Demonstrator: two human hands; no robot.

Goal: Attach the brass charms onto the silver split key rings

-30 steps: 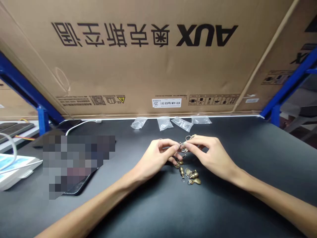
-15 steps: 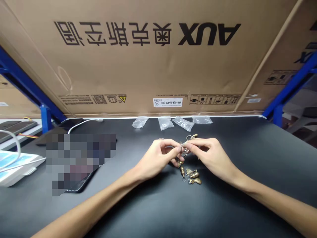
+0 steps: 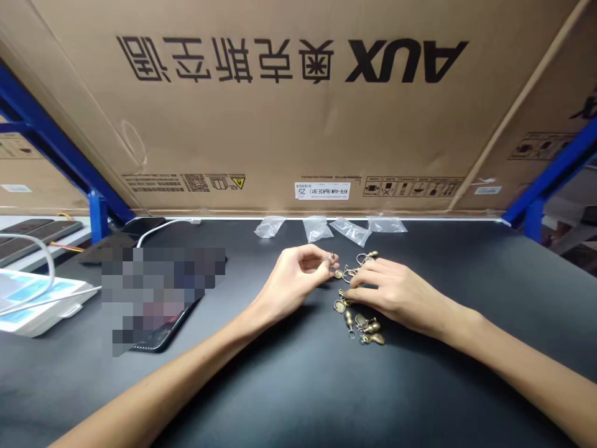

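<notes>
the hands have parted since the earlier frame: the left hand [image 3: 293, 277] now pinches a small metal ring [image 3: 331, 257], while the right hand [image 3: 396, 292] has dropped low beside the brass keychain charms [image 3: 361, 325] on the black table [image 3: 261, 398], its fingers [image 3: 368, 280] together, any grip unclear. the cardboard box [image 3: 289, 106] behind reads "aux" and "kfr-46w/bpr3e (b1)".

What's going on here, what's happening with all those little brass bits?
A person is working with bare hands at a black table. The left hand pinches a small metal ring between finger and thumb. The right hand lies beside it, its fingertips among small brass charms with rings attached. Four clear plastic bags lie farther along the table, at the foot of an AUX cardboard box.
</notes>
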